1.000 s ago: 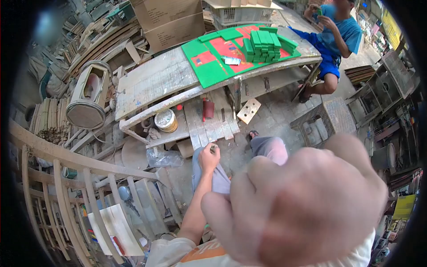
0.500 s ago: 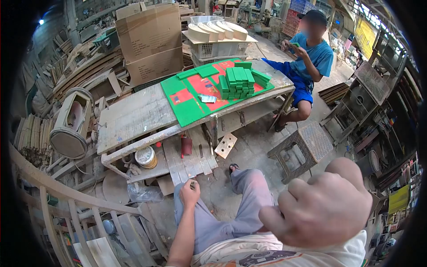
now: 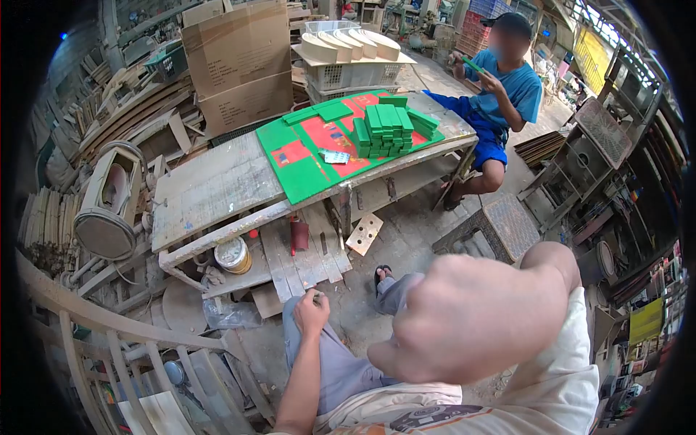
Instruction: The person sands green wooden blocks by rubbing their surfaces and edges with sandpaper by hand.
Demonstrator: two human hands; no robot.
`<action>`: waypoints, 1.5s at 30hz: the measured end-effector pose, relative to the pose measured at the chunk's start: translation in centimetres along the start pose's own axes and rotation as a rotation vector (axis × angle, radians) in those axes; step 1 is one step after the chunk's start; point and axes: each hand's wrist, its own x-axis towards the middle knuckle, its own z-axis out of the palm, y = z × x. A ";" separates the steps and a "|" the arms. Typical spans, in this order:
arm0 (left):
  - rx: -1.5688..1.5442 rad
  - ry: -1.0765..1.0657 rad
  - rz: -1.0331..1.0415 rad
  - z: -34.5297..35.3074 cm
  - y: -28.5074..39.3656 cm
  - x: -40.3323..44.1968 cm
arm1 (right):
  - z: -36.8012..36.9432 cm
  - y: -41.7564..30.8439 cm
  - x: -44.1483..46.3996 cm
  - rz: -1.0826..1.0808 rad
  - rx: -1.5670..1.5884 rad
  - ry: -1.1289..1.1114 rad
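Note:
My right hand (image 3: 471,319) is raised close to the camera, large in view, its fingers curled into a fist. Whatever it may hold is hidden behind the knuckles. My left hand (image 3: 312,313) rests on my left thigh with the fingers closed round something small and dark, too small to name. Beyond my knees stands a long wooden table (image 3: 210,177). On its green and red board (image 3: 317,185) lie a stack of green blocks (image 3: 384,130) and a pale blister-like packet (image 3: 335,156).
A person (image 3: 516,94) in a blue shirt sits at the table's far right, holding a green block (image 3: 473,65). A woven stool (image 3: 507,225) stands to the right. Under the table are a paint bucket (image 3: 233,256) and a perforated plate (image 3: 365,234). A curved wooden rail (image 3: 80,304) runs along the left.
My right fist has moved left across the view, over my right knee, and its wrist now shows. My left hand stays on the thigh. The other person's green block is tilted differently.

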 end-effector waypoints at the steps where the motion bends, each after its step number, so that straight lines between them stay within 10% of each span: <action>1: 0.035 0.000 0.011 -0.1 0.0 0.0 | 0.4 0.6 0.5 -0.038 0.009 0.037; 6: -0.007 -0.100 -0.111 -2.7 0.9 -0.1 | 5.5 3.6 3.1 0.032 0.093 -0.021; 8: -0.751 -0.264 -0.166 -2.8 -0.5 0.5 | 10.7 5.6 4.4 0.125 0.203 -0.128; 12: -0.319 -0.680 0.561 -12.9 12.4 3.2 | 27.4 10.3 6.6 0.249 0.640 -0.381; 15: -0.148 -0.604 1.027 -14.1 18.4 4.5 | 43.0 10.6 5.8 0.311 1.580 -0.099; 24: 0.089 -0.517 1.532 -11.6 28.0 6.6 | 47.5 10.7 6.2 0.542 2.161 -0.132; 26: 0.175 -0.848 1.547 -12.9 30.6 6.5 | 48.1 10.8 6.5 0.597 2.293 -0.128; 45: -0.091 -0.982 1.810 -5.2 37.6 7.4 | 49.8 10.2 7.5 0.561 2.063 -0.202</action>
